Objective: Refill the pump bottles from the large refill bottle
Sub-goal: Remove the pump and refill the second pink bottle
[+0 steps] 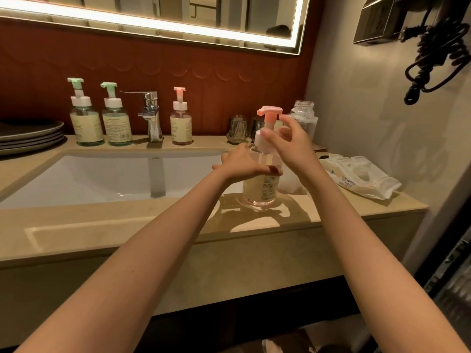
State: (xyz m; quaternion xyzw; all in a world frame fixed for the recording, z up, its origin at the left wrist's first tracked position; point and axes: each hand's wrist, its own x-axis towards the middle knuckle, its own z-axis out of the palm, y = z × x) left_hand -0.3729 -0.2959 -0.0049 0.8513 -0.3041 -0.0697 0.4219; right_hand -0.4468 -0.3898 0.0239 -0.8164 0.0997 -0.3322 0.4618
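Observation:
A clear pump bottle [260, 187] with a pink pump head and a cream label stands upright on the counter, right of the sink. My left hand [242, 165] wraps around its body. My right hand [288, 141] curls around the white collar just under the pink pump. Behind them stands the large clear refill bottle [303, 110], uncapped, partly hidden by my right hand. Another pink pump bottle [181, 123] stands right of the tap. Two green-topped pump bottles [85, 121] [116, 122] stand left of it.
A white sink [102, 174] fills the counter's left half, with a chrome tap [150, 113] behind it. Grey plates [30, 135] are stacked at far left. Two glasses [238, 128] stand behind the held bottle. A wet wipes pack [362, 178] lies at right. A corded hair dryer [433, 52] hangs on the wall.

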